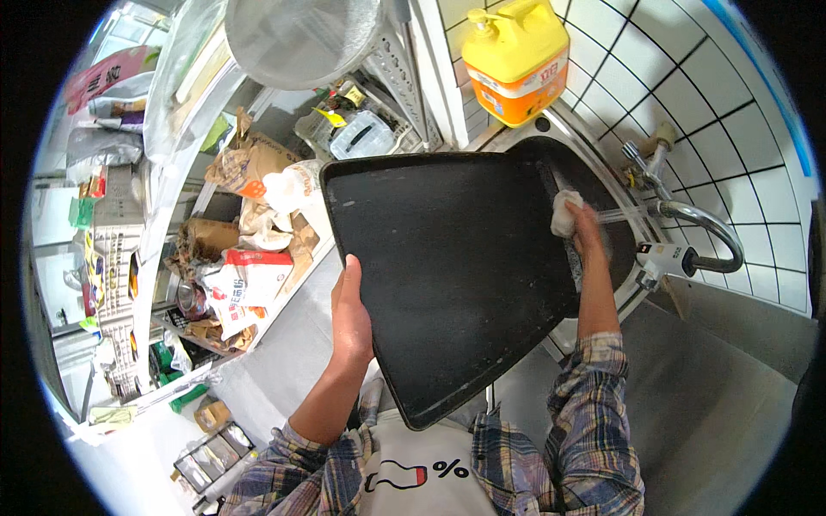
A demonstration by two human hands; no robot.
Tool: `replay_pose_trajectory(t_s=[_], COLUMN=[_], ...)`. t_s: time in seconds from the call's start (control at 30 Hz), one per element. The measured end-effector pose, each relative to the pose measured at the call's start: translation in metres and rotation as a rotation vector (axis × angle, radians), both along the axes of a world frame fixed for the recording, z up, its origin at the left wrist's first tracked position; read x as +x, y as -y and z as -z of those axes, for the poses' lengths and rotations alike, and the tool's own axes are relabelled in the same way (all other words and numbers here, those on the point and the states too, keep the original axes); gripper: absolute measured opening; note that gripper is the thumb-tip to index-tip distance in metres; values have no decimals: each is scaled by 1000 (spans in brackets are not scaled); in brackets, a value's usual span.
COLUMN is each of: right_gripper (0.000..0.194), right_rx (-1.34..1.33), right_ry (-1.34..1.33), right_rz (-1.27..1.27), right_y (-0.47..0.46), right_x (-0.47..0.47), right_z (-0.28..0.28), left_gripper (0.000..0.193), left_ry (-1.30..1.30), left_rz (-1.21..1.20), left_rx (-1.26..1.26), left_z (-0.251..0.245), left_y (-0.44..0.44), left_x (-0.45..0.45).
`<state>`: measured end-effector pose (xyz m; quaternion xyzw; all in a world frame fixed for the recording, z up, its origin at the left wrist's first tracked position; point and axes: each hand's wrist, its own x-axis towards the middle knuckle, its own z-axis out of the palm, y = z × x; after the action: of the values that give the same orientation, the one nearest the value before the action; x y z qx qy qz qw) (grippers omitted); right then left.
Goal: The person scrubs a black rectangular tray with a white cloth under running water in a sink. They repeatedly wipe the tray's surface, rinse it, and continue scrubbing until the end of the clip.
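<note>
A large black baking tray (pixel 445 258) with a raised rim is held tilted in front of me, its right part over the dark sink basin (pixel 623 248). My left hand (pixel 352 316) grips the tray's left edge, the thumb on the rim and the fingers hidden behind it. In my right hand (pixel 586 229) is a bunched white cloth (pixel 566 213), pressed near the tray's right end. Water runs from the curved metal faucet (pixel 703 222) towards the right hand, which looks slightly blurred.
A yellow jug with a pump (pixel 516 64) stands at the sink's far corner by the tiled wall (pixel 723 161). Shelves on the left hold paper bags (pixel 258 161), a white and red bag (pixel 248 284) and a plastic basket (pixel 406 138). A round translucent container (pixel 303 39) is at the top.
</note>
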<state>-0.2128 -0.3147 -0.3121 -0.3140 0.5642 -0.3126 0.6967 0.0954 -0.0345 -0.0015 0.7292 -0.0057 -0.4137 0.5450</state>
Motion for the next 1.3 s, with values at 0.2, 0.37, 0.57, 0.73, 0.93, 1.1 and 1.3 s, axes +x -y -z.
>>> replay_pose_trajectory(t_s=[0.2,0.37,0.57,0.73,0.93,1.1,1.3], right_gripper=[56,43,46,51,66,43,25], right_rx=[63,190,-29,-644,-1015,-1176,-1396], right_ry=[214,592,91,-674,-100,5,-228], right_rz=[294,196,-156,-817,-903,-722,-574], right_y=[29,25,-16,-156,-218,-158,-118], right_x=[-56,-54,-18,125,190,267,308], right_z=[29,14,-49,-152,-276,-270,-270], left_gripper=[76,77,84,86,81,74,76], left_ry=[-131,-144,-141,-206,-168,-215,-328], left_rz=[6,0,-40,-26,-52,-80,-62], left_rx=[-111,-150,-179,-193,-215,-351,-313], left_z=[-3,1,7,3,2,3,11], left_y=[5,-1,-1,-2,-6,3,-5], left_x=[-2,-3,-1,-1,-2,-6,0])
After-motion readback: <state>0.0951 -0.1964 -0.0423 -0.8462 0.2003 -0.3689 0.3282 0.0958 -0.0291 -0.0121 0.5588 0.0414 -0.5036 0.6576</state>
